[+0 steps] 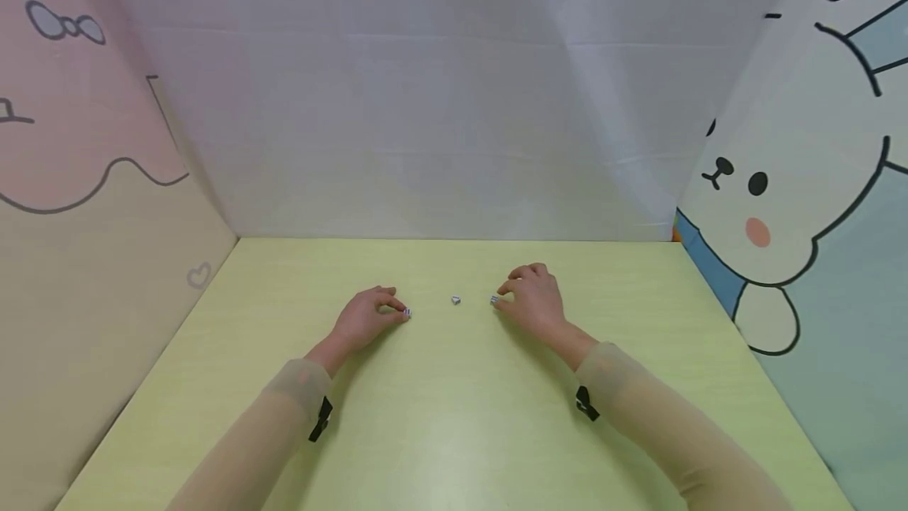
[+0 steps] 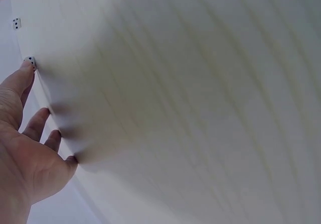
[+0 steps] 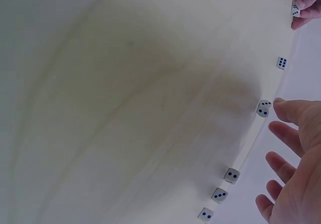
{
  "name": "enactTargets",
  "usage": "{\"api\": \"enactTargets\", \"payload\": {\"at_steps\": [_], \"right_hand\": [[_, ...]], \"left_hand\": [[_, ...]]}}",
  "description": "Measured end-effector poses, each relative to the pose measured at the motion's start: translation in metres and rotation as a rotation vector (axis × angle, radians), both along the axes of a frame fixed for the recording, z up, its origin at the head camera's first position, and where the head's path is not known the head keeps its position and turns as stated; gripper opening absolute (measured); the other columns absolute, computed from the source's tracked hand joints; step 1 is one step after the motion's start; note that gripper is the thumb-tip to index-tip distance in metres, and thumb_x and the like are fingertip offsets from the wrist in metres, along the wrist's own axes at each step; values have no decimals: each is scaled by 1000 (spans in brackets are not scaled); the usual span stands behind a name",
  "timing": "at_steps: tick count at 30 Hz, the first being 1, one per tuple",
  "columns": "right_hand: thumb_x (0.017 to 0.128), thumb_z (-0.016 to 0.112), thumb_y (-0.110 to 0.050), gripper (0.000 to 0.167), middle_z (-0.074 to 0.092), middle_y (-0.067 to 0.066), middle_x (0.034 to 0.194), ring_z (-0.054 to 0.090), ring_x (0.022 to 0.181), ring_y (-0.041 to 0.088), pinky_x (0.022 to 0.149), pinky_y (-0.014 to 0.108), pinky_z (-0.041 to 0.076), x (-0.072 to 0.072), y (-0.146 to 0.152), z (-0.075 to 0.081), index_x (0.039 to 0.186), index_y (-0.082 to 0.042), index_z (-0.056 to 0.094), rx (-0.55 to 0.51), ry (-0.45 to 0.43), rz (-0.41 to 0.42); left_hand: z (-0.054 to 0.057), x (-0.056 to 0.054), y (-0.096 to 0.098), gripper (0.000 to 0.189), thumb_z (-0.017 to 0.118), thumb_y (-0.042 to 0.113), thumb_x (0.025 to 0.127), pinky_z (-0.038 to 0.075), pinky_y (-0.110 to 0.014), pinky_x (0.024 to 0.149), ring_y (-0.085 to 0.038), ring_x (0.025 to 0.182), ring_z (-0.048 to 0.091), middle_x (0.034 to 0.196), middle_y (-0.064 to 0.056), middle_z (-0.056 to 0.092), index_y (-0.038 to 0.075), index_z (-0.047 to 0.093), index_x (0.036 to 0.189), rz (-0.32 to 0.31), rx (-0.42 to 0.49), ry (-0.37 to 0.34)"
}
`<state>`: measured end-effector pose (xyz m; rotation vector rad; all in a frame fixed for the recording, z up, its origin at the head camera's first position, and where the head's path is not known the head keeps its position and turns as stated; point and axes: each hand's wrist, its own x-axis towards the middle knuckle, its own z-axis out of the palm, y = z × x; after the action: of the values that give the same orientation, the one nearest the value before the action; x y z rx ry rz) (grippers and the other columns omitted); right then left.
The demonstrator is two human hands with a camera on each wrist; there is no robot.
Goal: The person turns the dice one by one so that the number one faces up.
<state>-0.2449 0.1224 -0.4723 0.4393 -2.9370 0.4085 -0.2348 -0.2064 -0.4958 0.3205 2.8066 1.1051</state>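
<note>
A small white die with dark pips (image 1: 407,313) is pinched between the thumb and index finger of my left hand (image 1: 362,314); the left wrist view shows this die (image 2: 33,62) at the thumb tip. My right hand (image 1: 535,302) hovers by another die (image 1: 493,300). In the right wrist view the thumb tip is just beside that die (image 3: 263,108), with the fingers loosely spread and nothing between them. A third die (image 1: 456,300) lies on the table between the hands, its six-pip face (image 3: 282,63) showing in the right wrist view.
Below the right fingers in the right wrist view lies a row of dice (image 3: 219,195), hidden behind the right hand in the head view. The pale yellow table (image 1: 440,416) meets a white back wall (image 1: 440,124) and printed cartoon side panels (image 1: 794,203).
</note>
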Motion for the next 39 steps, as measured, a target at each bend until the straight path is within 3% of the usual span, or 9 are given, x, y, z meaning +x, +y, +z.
{"api": "enactTargets", "payload": {"at_steps": [26,31,39], "right_hand": [[91,76,-31,12,63,10,130,42,132,39,107,59,37,-6,-7,-1,91,-20,83,24,8,-2],[90,80,-32,11,63,8,129,41,133,37,106,57,38,4,3,12,89,-21,83,-20,62,6],[87,83,-29,7,65,9,127,41,132,39,105,61,37,34,30,50,87,-22,82,-132,160,84]], "left_hand": [[0,0,0,15,76,27,95,19,-61,121,-40,150,29,151,-16,52,16,80,104,8,16,-7],[0,0,3,14,77,26,94,19,-61,121,-41,150,29,151,-17,51,15,80,103,2,17,-8],[3,1,2,15,77,28,94,21,-60,121,-40,149,31,151,-16,52,16,80,102,6,-12,8]]}}
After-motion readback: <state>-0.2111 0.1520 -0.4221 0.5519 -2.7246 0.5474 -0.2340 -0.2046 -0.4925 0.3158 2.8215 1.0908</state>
